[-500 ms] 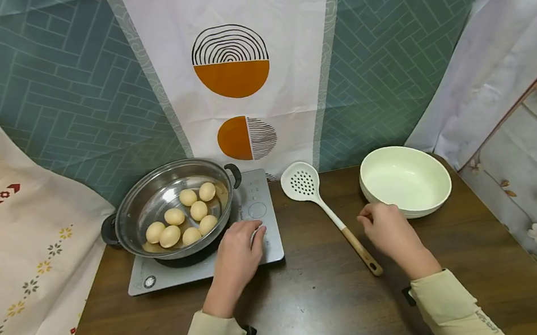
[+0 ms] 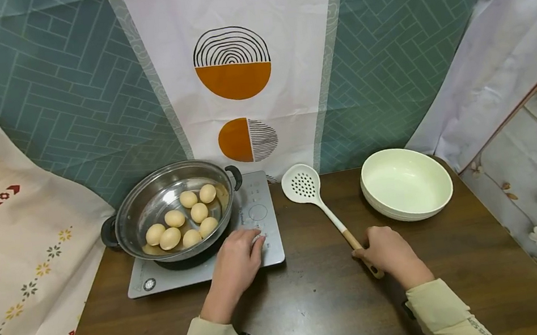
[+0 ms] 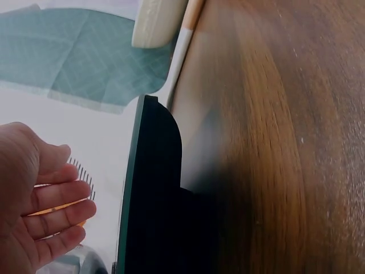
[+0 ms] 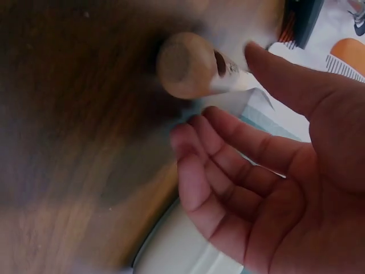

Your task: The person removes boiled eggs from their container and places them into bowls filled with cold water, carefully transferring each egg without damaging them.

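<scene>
A slotted skimmer (image 2: 301, 182) with a white head and wooden handle lies on the table. My right hand (image 2: 389, 253) is at the lower part of that handle. In the right wrist view the thumb (image 4: 279, 74) and the bent fingers (image 4: 228, 177) stand on either side of the wooden handle (image 4: 191, 65), not visibly closed round it. Over the front right of the silver induction cooker (image 2: 272, 247) is my left hand (image 2: 235, 266). Its fingers (image 3: 60, 211) are loosely bent and hold nothing. A steel pot (image 2: 138, 249) on the cooker contains several light-brown eggs (image 2: 170, 238).
A pale green bowl (image 2: 406, 182) stands at the back right of the dark wooden table (image 2: 316, 321). Patterned cloth (image 2: 50, 83) hangs behind the table, with more cloth down both sides.
My right hand has moved down and slightly left, from beside the bowl to the skimmer's handle. The left hand has shifted only slightly. The skimmer, pot and bowl have stayed in place.
</scene>
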The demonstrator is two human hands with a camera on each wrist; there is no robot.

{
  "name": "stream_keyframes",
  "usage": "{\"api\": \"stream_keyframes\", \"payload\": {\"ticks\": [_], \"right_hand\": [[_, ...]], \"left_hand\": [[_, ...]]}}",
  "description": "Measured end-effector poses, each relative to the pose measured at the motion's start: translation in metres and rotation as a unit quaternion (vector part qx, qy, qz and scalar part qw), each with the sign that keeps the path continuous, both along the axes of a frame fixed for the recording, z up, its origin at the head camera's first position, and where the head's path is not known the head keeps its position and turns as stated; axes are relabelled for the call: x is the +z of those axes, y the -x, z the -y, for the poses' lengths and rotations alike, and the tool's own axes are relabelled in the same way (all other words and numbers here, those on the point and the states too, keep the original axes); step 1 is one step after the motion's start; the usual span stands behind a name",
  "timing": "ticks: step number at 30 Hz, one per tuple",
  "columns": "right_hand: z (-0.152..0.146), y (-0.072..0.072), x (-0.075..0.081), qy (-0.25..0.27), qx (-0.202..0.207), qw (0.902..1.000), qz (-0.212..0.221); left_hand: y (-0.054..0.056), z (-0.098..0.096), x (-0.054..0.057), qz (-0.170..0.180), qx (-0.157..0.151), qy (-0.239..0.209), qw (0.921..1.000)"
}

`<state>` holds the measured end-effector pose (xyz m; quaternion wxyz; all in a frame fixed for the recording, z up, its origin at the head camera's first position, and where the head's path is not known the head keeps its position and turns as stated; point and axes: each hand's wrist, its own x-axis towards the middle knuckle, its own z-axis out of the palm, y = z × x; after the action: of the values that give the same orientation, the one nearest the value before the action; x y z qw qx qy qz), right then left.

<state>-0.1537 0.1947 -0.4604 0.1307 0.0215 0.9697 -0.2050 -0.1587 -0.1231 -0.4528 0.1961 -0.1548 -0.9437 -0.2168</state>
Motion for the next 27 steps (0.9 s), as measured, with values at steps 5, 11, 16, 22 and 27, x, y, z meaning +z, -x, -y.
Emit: {"api": "stream_keyframes", "payload": {"ticks": [5,11,16,22,27], "right_hand": [[0.001,-0.002,-0.003,0.006,-0.006,0.9996,0.028],[0.0,0.0,-0.003,-0.031,0.019,0.9994,-0.002],[-0.001,0.001,0.003,-0.04,0.032,0.9986,0.01],[-0.003,0.005,0.01,0.003,0.007,0.9985,0.054],[-0.005,0.006,0.013,0.045,-0.021,0.996,0.074]], "left_hand": [[0.001,0.003,-0.002,0.018,0.001,0.005,0.9998],[0.003,0.006,-0.002,0.019,-0.001,0.011,0.9998],[0.004,0.01,0.001,0.015,-0.002,0.006,0.9999],[0.004,0.011,0.003,0.028,0.003,0.012,0.9995],[0.002,0.013,0.002,0.034,0.005,0.01,0.9993]]}}
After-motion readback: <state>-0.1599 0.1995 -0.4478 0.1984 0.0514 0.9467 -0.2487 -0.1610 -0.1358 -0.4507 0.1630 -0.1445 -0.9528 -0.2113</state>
